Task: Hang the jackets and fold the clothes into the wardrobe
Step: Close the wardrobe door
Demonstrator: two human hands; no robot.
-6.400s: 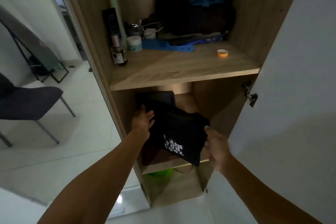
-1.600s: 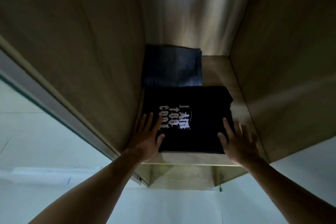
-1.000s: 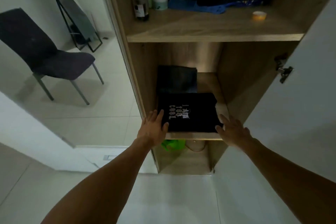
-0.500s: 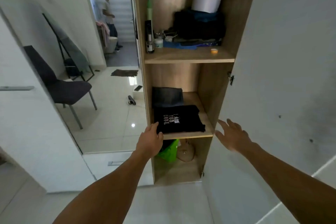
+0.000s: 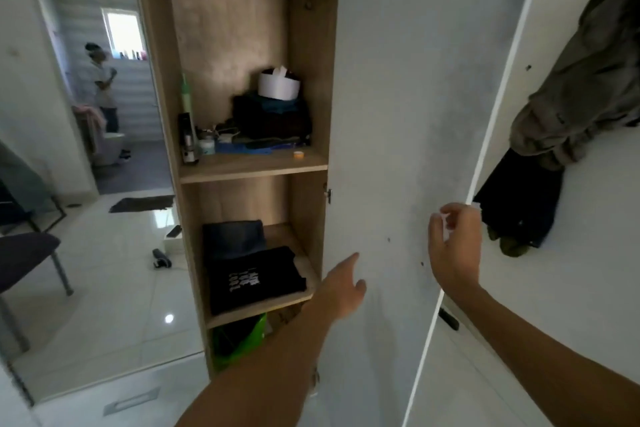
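Wardrobe (image 5: pixel 308 45) open, white door (image 5: pixel 398 114) swung toward the near right. Black shirt (image 5: pixel 254 279) lies folded at the shelf (image 5: pixel 304 296) front, dark jeans (image 5: pixel 233 239) behind it. Left hand (image 5: pixel 341 288) holds nothing, fingers straight, against the door. Right hand (image 5: pixel 455 248) curls round the door's edge.
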